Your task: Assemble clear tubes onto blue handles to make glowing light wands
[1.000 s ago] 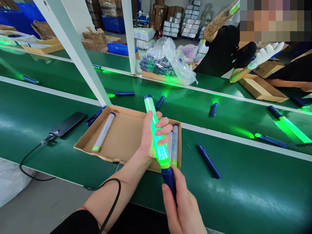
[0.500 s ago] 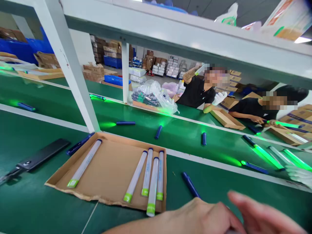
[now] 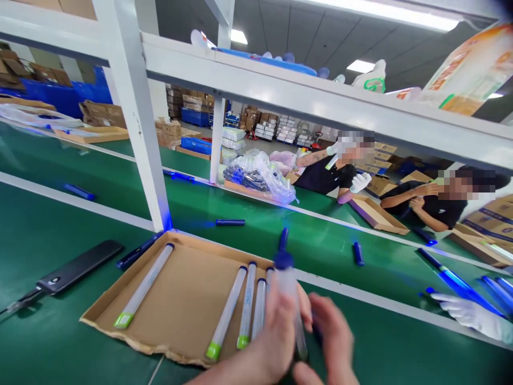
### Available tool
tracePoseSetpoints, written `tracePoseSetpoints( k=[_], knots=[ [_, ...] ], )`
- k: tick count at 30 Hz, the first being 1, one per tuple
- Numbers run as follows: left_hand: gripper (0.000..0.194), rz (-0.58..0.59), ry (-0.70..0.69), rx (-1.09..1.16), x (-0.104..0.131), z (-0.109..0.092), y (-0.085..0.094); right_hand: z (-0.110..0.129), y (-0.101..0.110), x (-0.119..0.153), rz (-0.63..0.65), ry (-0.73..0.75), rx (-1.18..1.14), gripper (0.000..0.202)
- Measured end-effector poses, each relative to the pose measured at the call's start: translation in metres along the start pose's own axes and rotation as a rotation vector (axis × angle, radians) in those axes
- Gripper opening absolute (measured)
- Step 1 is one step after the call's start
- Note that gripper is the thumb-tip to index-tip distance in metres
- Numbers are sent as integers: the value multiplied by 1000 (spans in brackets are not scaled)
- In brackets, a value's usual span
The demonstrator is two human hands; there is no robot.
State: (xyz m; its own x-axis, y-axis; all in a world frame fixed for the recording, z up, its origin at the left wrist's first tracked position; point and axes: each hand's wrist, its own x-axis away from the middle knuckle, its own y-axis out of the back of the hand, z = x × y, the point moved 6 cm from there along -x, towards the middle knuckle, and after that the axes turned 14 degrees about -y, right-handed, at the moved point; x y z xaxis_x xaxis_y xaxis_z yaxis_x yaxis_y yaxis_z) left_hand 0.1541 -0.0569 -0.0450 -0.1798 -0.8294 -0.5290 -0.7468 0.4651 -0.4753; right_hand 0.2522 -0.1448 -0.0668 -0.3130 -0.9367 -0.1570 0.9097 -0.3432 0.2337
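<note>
Light colour: the glow by the stick handles is showing blue now—it was showing green half a second ago.
Left hand (image 3: pixel 280 331): fingers are closing around a clear tube (image 3: pixel 287 286), which is standing nearly upright, blue cap up, at 3 o'clock from the carton tray's (image 3: pixel 180 299) middle.
Right hand (image 3: pixel 334 334): fingers are curving part-open near the tube's lower end; blur is hiding whether they are gripping anything.
Tray tubes: one tube (image 3: pixel 144 286) is lying along the left side, others (image 3: pixel 226 313) at the right, partly behind the left hand.
Gloved hand (image 3: pixel 471 315): at 3 o'clock across the belt, it is reaching further in than before.
Obstructions: a white post (image 3: pixel 140 133) is rising at 11 o'clock by the tray's far corner; a shelf beam (image 3: pixel 280 85) is crossing above the belt.
Nearby: a black device (image 3: pixel 80 267) is lying at 10 o'clock, a blue handle (image 3: pixel 138 252) between it and the tray.
</note>
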Motion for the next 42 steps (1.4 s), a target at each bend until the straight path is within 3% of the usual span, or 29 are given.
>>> tracePoseSetpoints(
  k=[2,3,5,7,9,11,14,18,21,24,27,30,33,35,38,42],
  knots=[
    [52,-152,82,-137,-21,-9,30,-19,-22,-28,127,-140,148,63],
    [46,-117,130,-283,-31,-13,44,-28,-26,-52,164,-222,219,55],
    [50,114,211,-680,-43,-20,70,-41,-13,-118,105,-347,330,49],
    [44,383,343,-1113,-37,-20,100,-55,16,-190,-20,-481,426,42],
    [38,538,587,-1382,-15,-16,136,-67,46,-248,-135,-593,523,37],
    [39,607,726,-1473,8,-11,160,-78,66,-282,-226,-665,602,36],
    [42,545,714,-1458,24,-6,180,-90,65,-299,-298,-700,667,40],
    [32,189,538,-1083,7,-10,186,-98,39,-300,-222,-714,633,39],
    [44,-177,443,-640,-16,-20,178,-90,26,-289,-97,-705,484,35],
    [42,-513,428,-217,-35,-26,161,-68,14,-254,49,-658,211,34],
    [16,-681,432,141,-51,-25,135,-39,-4,-187,227,-623,-94,40],
    [19,-804,339,345,-62,-26,117,-10,-27,-103,416,-652,-329,49],
    [23,-838,299,380,-64,-28,105,13,-47,-31,536,-695,-466,45],
    [23,-822,279,379,-61,-32,101,23,-56,2,567,-687,-493,43],
    [20,-795,237,444,-52,-38,96,24,-63,33,495,-661,-413,55],
    [26,-716,242,470,-36,-41,90,16,-69,48,347,-648,-229,62]
  ],
)
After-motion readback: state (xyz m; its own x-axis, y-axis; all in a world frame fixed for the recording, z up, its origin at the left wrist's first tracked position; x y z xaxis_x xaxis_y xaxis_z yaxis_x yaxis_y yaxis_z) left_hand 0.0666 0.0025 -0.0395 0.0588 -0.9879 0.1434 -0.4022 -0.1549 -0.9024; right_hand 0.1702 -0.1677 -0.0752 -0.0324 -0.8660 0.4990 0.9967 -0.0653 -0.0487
